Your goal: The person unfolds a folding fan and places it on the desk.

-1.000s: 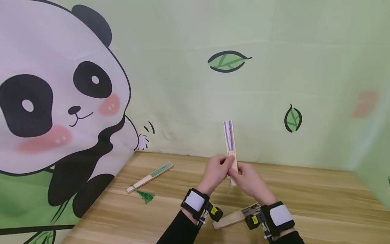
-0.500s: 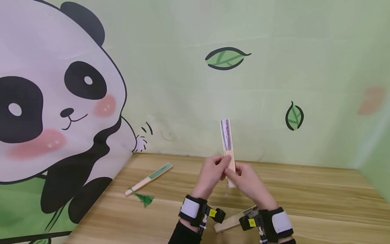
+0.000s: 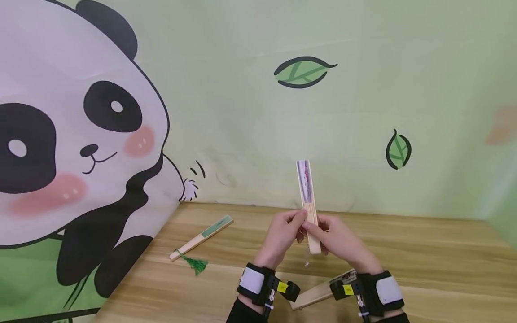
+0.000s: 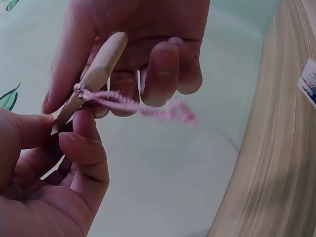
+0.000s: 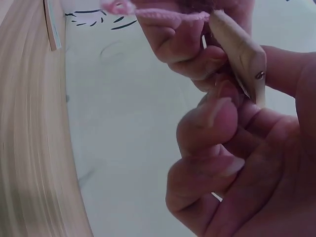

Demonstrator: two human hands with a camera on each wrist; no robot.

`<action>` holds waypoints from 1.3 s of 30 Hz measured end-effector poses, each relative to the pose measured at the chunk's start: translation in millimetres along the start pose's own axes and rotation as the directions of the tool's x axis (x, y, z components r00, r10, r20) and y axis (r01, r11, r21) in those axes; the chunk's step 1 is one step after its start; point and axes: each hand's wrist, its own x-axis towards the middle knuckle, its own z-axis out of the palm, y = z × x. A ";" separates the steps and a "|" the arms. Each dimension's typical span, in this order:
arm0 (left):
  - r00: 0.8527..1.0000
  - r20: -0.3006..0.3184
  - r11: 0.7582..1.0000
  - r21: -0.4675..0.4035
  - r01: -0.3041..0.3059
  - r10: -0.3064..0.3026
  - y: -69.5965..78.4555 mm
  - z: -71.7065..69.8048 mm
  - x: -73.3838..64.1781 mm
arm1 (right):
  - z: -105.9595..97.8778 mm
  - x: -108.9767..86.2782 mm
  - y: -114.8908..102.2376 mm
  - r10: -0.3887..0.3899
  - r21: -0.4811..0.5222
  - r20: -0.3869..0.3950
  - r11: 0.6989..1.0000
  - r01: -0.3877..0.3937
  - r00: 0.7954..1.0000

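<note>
Held nearly upright above the table is a folded hand fan (image 3: 305,181) with pale wooden ribs and a purple-pink patterned leaf. My left hand (image 3: 280,237) pinches its left side with thumb and fingers. From the right, my right hand (image 3: 343,240) grips the lower ribs, its thumb across the front. A pink cord (image 4: 118,101) dangles from the fan's base in the left wrist view. The right wrist view shows a small rivet (image 5: 259,75) in the base. Some fingertips are hidden behind the fan.
A folded fan with a green leaf (image 3: 202,237) and green tassel (image 3: 195,264) lies left on the wooden table (image 3: 436,255). Another folded fan (image 3: 315,296) lies near the front, partly hidden by the right wrist camera. A panda-printed backdrop (image 3: 242,148) stands behind.
Both hands still hold the fan; it has dipped slightly, and the left thumb now sits at its edge rather than across its front. The head view has shifted a little. The fans on the table stay put.
</note>
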 end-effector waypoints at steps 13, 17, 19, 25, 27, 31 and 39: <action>1.000 0.023 1.000 0.005 -0.006 0.006 2.4 -4.0 -3.9 | 7.4 0.6 -0.6 0.001 0.156 -0.128 0.988 0.020 0.992; 1.000 -0.019 0.999 0.038 -0.010 0.011 3.1 -5.2 -3.6 | 9.3 1.8 -1.3 -0.015 0.136 -0.155 0.990 0.036 0.988; 1.000 -0.027 0.998 0.056 -0.008 0.010 3.6 -5.5 -3.1 | 9.3 2.6 -2.0 -0.021 0.117 -0.173 0.992 0.041 0.985; 1.000 -0.008 1.000 0.021 -0.006 0.006 5.2 -4.1 -1.1 | 6.2 2.6 -5.8 -0.018 0.077 -0.233 0.996 0.037 0.972; 1.000 0.001 1.000 -0.013 -0.007 0.007 4.5 -2.9 0.4 | 5.6 2.2 -7.5 -0.023 0.074 -0.262 0.996 0.043 0.965; 1.000 0.003 0.998 -0.062 -0.016 0.016 3.5 -2.0 1.8 | 7.5 1.4 -10.5 -0.041 0.076 -0.300 0.995 0.066 0.953; 0.999 -0.010 0.994 -0.103 -0.043 0.042 5.7 -1.0 2.5 | 10.1 2.2 -13.9 -0.047 0.071 -0.346 0.995 0.076 0.937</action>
